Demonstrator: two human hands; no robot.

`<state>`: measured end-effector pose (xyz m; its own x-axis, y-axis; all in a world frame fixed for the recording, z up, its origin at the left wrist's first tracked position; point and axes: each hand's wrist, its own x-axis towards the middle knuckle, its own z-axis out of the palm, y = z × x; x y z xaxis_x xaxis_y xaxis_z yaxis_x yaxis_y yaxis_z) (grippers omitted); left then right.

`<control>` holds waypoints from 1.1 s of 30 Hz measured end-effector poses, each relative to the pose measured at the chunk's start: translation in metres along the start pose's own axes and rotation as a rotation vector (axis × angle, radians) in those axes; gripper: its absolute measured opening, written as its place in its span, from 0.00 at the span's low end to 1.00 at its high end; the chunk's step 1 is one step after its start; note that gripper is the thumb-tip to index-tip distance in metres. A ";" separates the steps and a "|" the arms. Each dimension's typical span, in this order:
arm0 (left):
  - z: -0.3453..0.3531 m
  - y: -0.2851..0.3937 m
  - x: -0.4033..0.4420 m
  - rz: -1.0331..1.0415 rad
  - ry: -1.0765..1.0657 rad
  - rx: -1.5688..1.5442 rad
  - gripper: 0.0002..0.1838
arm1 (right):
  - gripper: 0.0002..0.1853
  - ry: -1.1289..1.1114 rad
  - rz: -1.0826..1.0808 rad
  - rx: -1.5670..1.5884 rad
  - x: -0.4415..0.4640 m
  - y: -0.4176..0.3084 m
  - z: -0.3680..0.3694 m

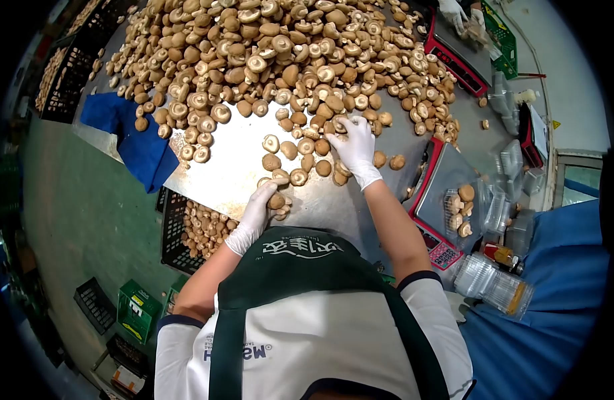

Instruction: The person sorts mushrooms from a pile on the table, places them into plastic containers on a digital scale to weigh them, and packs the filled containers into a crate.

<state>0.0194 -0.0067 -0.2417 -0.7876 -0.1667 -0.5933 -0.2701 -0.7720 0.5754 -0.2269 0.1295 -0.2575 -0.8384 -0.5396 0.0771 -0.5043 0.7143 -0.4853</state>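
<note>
A large heap of brown mushrooms [280, 50] covers the far part of the metal table [220, 153]. My left hand [259, 208], in a white glove, is at the near edge of the table, its fingers closed round a mushroom [276, 201], with more mushrooms touching it. Gloved as well, my right hand [355, 148] reaches over the loose mushrooms below the heap, its fingers bent onto a mushroom [339, 127] that they partly cover. Several loose mushrooms [289, 150] lie between the two hands.
A red scale [437, 240] at the right bears a clear tray of mushrooms [461, 210]. Stacked plastic trays [493, 283] stand beside it. A blue cloth [137, 143] hangs at the left edge, above a black crate [175, 233]. Another person's gloved hand [453, 13] is at the far right.
</note>
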 end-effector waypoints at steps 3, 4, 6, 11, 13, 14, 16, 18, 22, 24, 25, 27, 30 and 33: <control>0.011 0.003 0.000 -0.016 0.023 -0.001 0.18 | 0.17 -0.023 0.015 0.175 0.010 0.013 0.002; 0.015 0.004 -0.001 -0.021 0.037 0.002 0.18 | 0.17 0.002 -0.007 0.223 0.011 0.020 0.005; 0.012 0.004 0.000 -0.020 0.002 0.000 0.18 | 0.13 0.122 -0.042 0.305 0.014 0.024 0.014; -0.001 -0.001 0.001 0.007 -0.153 -0.045 0.18 | 0.10 -0.002 0.204 0.193 0.021 0.013 0.007; 0.006 0.003 -0.004 0.007 -0.113 -0.017 0.18 | 0.11 0.044 0.275 0.338 0.025 0.027 0.013; 0.007 0.005 -0.006 0.008 -0.117 -0.011 0.18 | 0.11 0.183 0.220 0.408 0.023 0.031 0.015; 0.008 0.006 -0.009 -0.008 -0.109 0.012 0.20 | 0.08 0.172 0.332 0.535 0.008 0.008 -0.014; 0.012 0.006 -0.011 -0.028 -0.131 -0.026 0.22 | 0.07 0.142 0.225 0.621 -0.019 -0.015 -0.021; 0.015 0.001 -0.008 -0.022 -0.200 -0.085 0.27 | 0.07 -0.464 0.022 0.657 -0.080 -0.072 -0.033; 0.006 0.000 -0.006 -0.065 -0.279 -0.131 0.27 | 0.12 -0.414 -0.143 0.648 -0.076 -0.064 -0.019; -0.002 -0.005 -0.004 -0.074 -0.287 -0.151 0.26 | 0.14 -0.351 -0.048 0.643 -0.063 -0.055 -0.010; -0.005 -0.004 -0.005 -0.089 -0.298 -0.189 0.25 | 0.18 0.037 -0.162 0.306 -0.028 -0.046 -0.004; -0.005 -0.004 -0.010 -0.175 -0.127 -0.266 0.23 | 0.21 -0.052 -0.065 0.067 0.005 -0.012 0.015; -0.008 -0.003 -0.009 -0.210 -0.098 -0.290 0.22 | 0.20 -0.110 -0.013 0.246 0.016 0.000 0.017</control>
<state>0.0321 -0.0076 -0.2431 -0.7847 0.0626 -0.6167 -0.2742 -0.9273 0.2548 -0.2369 0.1133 -0.2713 -0.7979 -0.6028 -0.0035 -0.4383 0.5841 -0.6832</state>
